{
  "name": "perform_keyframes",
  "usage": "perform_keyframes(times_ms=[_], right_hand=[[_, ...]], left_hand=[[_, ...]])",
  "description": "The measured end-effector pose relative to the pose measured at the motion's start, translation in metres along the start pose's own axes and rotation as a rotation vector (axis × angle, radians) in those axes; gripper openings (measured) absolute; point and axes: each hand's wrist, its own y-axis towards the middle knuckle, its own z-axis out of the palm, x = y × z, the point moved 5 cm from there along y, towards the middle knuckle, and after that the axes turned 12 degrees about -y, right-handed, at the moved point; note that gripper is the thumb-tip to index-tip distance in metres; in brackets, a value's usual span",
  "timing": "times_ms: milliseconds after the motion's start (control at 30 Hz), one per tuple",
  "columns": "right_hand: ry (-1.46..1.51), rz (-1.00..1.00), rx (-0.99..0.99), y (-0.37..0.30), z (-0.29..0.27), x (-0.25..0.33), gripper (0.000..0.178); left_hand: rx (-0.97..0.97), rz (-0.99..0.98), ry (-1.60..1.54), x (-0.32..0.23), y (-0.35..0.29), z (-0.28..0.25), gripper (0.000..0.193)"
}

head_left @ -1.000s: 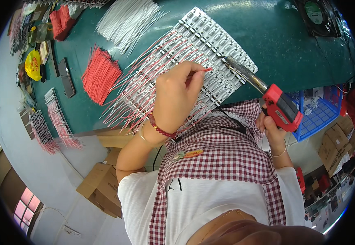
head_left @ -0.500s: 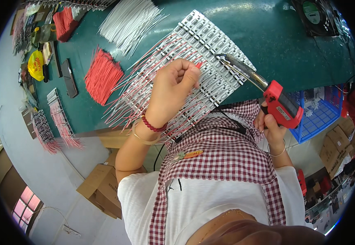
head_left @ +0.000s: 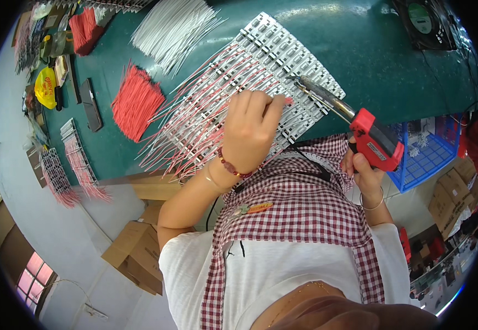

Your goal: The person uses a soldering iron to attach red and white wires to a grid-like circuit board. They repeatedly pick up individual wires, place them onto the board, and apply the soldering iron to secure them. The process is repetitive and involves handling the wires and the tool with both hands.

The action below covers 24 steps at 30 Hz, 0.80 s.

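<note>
My left hand (head_left: 252,129) hangs over a panel of white parts (head_left: 274,47) in rows, its fingers pinched together. Red wire (head_left: 289,101) pokes out at the fingertips; most of it is hidden by the hand. Many red and white wires (head_left: 195,102) run from the panel's rows off its left side. In my right hand (head_left: 364,169) is a red and black soldering gun (head_left: 375,140). Its metal barrel points up and left, with the thin tip over the panel, right of my left fingers. Whether the tip touches a part I cannot tell.
On the green table (head_left: 360,66) lie a red wire bundle (head_left: 136,103), a white wire bundle (head_left: 173,33), a phone (head_left: 91,104) and wired strips (head_left: 79,157). A black fan (head_left: 423,23) is at the far right. Below the table edge sits a blue basket (head_left: 426,165).
My left hand has moved right and turned so its back shows, bringing the red wire closer to the soldering tip. The soldering gun has shifted slightly left and stays in my right hand.
</note>
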Motion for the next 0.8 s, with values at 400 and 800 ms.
perform_keyframes(times_ms=[400, 800], right_hand=[[-0.220, 0.029, 0.028, -0.012, -0.013, -0.012, 0.023], [-0.481, 0.008, -0.009, -0.022, -0.024, -0.022, 0.024]], left_hand=[[-0.002, 0.005, 0.027, 0.013, -0.003, 0.012, 0.030], [-0.027, -0.006, -0.019, 0.015, -0.002, 0.011, 0.030]])
